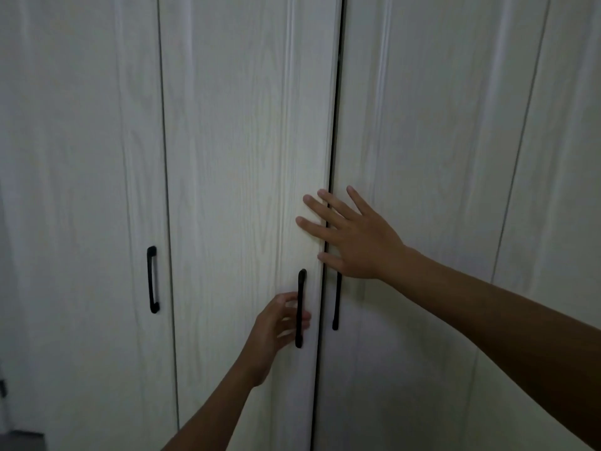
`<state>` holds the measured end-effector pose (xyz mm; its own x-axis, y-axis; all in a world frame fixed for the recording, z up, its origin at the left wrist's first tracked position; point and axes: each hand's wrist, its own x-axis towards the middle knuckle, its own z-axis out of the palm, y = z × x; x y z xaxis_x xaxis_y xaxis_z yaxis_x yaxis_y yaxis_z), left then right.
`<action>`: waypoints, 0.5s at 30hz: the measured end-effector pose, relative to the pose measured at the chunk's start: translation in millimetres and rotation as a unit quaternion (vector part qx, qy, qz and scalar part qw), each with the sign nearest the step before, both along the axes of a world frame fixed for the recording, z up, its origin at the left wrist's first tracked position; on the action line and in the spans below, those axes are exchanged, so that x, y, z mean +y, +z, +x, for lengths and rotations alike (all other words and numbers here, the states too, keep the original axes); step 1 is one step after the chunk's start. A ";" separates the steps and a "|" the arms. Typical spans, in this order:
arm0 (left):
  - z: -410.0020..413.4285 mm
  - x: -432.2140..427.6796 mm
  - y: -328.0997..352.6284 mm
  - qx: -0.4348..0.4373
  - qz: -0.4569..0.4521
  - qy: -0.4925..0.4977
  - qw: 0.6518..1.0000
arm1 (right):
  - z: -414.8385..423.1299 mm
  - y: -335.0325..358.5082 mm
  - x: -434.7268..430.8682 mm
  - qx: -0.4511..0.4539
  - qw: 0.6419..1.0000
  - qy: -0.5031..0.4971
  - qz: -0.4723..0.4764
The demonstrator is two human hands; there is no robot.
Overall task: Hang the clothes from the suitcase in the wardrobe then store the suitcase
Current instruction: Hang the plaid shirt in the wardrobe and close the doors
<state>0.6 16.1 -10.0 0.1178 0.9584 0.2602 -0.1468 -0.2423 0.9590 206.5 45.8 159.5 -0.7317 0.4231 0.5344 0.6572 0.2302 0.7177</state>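
A white wood-grain wardrobe fills the view, its doors closed or nearly so. The middle door (240, 177) carries a black bar handle (300, 307), and my left hand (276, 330) has its fingers curled behind that handle. Across the dark gap between the middle door and the right door (429, 151), my right hand (351, 236) lies flat with fingers spread, pressing on both panels. The right door's black handle (336, 304) hangs just below that palm, its top hidden. No suitcase or clothes are in view.
The far-left door (74, 190) has its own black handle (152, 278). Another panel (566, 190) stands at the far right. A bit of dark floor shows at the bottom left corner (19, 442).
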 end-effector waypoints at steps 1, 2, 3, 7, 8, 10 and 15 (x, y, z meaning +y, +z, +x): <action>3.2 5.2 0.2 -0.001 -0.002 0.002 1.000 | 1.1 -0.7 5.8 0.001 1.000 -0.005 -0.003; 7.7 13.0 -0.1 -0.003 -0.003 0.006 1.000 | 3.4 -0.6 13.6 0.001 1.000 -0.010 -0.007; 10.4 16.8 -0.2 -0.005 -0.004 0.010 1.000 | 4.3 -0.3 18.2 0.000 1.000 -0.016 -0.011; 22.8 39.2 -2.2 -0.012 -0.001 0.023 1.000 | 9.7 0.5 41.4 0.001 0.999 -0.026 -0.024; 25.2 44.2 -3.4 -0.015 0.002 0.026 1.000 | 10.2 -0.1 46.7 0.003 0.999 -0.026 -0.025; 28.8 51.1 -5.7 -0.019 0.007 0.032 0.999 | 11.0 -1.6 55.5 0.002 0.999 -0.027 -0.028; 34.7 68.2 -9.5 -0.015 0.005 0.049 0.999 | 12.5 -5.5 76.5 0.017 0.999 -0.019 -0.043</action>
<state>35.3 84.3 -19.5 0.0159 0.9622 0.2719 -0.1499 -0.2666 0.9521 219.0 122.3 154.0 -0.6967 0.4957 0.5185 0.6899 0.2651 0.6736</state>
